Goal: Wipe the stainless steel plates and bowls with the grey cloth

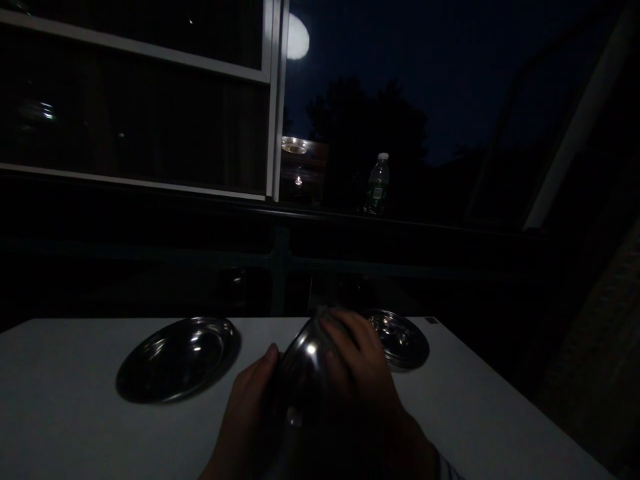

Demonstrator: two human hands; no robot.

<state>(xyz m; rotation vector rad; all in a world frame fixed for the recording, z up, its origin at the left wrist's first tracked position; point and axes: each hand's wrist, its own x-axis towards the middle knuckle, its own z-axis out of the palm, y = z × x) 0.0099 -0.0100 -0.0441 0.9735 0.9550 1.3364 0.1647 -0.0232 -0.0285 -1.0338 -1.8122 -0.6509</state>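
A shiny metal bowl [306,370] is held tilted above the front of the white table, between my two hands. My left hand [249,395] grips its left side, thumb up along the edge. Over the upper right side of the bowl curl the fingers of my right hand [364,357]. A greyish, cloth-like piece [323,323] shows under those fingers, pressed against the metal; its full shape is lost in the dark. The lower part of the bowl is in deep shadow.
On the white table [75,427], an oval metal plate [173,360] lies at left. At right, beyond my right hand, is a stack of metal dishes [400,340]. A plastic bottle [379,185] with a white cap stands on the sill by the window frame [274,100].
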